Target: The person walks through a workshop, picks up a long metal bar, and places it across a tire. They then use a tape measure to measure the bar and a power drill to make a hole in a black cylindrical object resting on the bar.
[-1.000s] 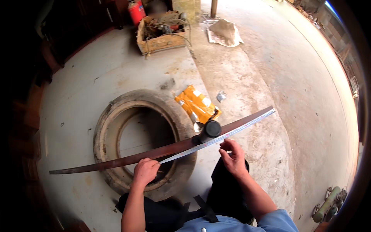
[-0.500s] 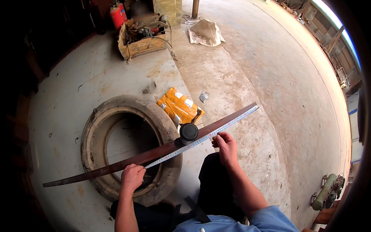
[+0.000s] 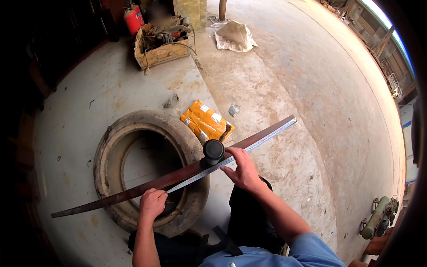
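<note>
A long, slightly curved dark-red metal bar [image 3: 171,177] lies slantwise across an upright tire [image 3: 106,138]. Near its middle a round black cylinder [image 3: 213,150] stands up from it. Stretched along the bar's near edge is the white blade of a tape measure [image 3: 267,135], reaching the bar's right end. My left hand [image 3: 152,204] is closed on the blade's left part, over the tire; the fingers hide what else it holds. My right hand [image 3: 240,167] straddles bar and blade just right of the cylinder, fingers on the far side, thumb on the near side.
An orange wrapped parcel [image 3: 205,120] lies behind the bar, with a small grey packet [image 3: 234,110] beside it. Farther back are a wooden crate of tools [image 3: 162,57], a red fire extinguisher [image 3: 131,22] and a pale cloth-covered heap [image 3: 235,36]. A green cylinder [image 3: 375,218] sits at right.
My right hand has moved left and up from below the blade to the bar beside the black cylinder, its fingers spreading across. The cylinder has shifted slightly left. My left hand stays in place.
</note>
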Demonstrator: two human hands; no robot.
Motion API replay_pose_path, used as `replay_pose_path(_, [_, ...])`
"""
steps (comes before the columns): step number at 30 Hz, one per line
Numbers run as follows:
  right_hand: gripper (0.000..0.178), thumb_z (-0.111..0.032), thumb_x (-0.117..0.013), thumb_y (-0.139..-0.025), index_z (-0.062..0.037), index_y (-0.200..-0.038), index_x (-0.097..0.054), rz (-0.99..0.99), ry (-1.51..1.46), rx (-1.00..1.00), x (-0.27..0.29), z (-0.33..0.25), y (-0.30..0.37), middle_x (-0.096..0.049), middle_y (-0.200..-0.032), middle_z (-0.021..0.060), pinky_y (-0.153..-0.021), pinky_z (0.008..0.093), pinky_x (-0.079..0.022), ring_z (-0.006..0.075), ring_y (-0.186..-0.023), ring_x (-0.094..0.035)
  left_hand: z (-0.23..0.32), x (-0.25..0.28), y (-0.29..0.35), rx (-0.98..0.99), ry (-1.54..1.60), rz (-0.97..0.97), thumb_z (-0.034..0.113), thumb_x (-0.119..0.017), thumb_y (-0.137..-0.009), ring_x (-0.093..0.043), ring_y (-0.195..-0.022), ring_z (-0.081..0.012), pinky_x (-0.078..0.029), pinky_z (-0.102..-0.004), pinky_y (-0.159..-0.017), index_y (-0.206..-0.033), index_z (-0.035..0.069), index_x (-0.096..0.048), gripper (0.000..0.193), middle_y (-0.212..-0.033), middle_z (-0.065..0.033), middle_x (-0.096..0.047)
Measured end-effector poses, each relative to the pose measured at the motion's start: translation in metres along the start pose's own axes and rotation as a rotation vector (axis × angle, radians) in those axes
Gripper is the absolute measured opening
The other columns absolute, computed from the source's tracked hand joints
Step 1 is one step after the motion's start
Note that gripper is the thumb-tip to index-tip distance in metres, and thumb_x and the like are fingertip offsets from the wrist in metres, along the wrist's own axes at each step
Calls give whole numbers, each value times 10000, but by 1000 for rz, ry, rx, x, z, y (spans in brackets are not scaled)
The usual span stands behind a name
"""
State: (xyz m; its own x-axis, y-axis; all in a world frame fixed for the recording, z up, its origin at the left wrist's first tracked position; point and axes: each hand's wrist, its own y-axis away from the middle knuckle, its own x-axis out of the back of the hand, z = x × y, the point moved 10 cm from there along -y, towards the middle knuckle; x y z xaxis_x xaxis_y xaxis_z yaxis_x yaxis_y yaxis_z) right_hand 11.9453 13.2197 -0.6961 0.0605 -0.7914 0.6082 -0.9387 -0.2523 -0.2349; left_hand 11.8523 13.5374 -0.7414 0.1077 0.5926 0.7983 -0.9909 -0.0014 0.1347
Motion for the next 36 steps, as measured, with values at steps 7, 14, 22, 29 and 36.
replay_pose_path(7, [664,-143,-810,-790,-9,-1355,-487,-72,2,70,-28,-5,-8,-606,-1264,199,-1015,453,-474,386,-1194,-561,-1,0,1,30,13,0,186,-700,-862,-649,-834,-368,-516,-465,-768,-903,46,-768,161,-813,-159,-680])
replay_pose_path(14, [643,-138,-794,-805,-34,-1361,-487,-119,-61,74,-45,6,-9,-623,-1219,194,-963,470,-477,406,-1115,-587,-3,-1,1,20,-5,-5,187,-701,-862,-648,-841,-361,-516,-460,-768,-906,54,-769,156,-815,-148,-679])
replay_pose_path(22, [640,-137,-788,-810,-53,-1371,-490,-149,-85,29,-51,7,-12,-629,-1231,195,-970,477,-482,409,-1128,-592,-7,-2,2,45,0,-11,199,-693,-867,-646,-846,-356,-517,-458,-771,-898,62,-768,160,-817,-141,-678])
replay_pose_path(29, [592,-129,-772,-815,-68,-1347,-520,-144,-127,69,-56,17,-11,-637,-1224,185,-982,475,-497,410,-1161,-596,-6,-5,-1,54,-45,-32,206,-681,-877,-640,-860,-359,-509,-459,-790,-902,67,-771,168,-823,-142,-675])
replay_pose_path(36, [524,-128,-762,-827,-69,-1297,-537,-149,-136,39,-54,13,-13,-638,-1183,183,-942,486,-504,420,-1116,-602,-11,-7,0,80,-10,-50,201,-680,-872,-636,-856,-354,-503,-457,-789,-894,72,-770,159,-824,-146,-668])
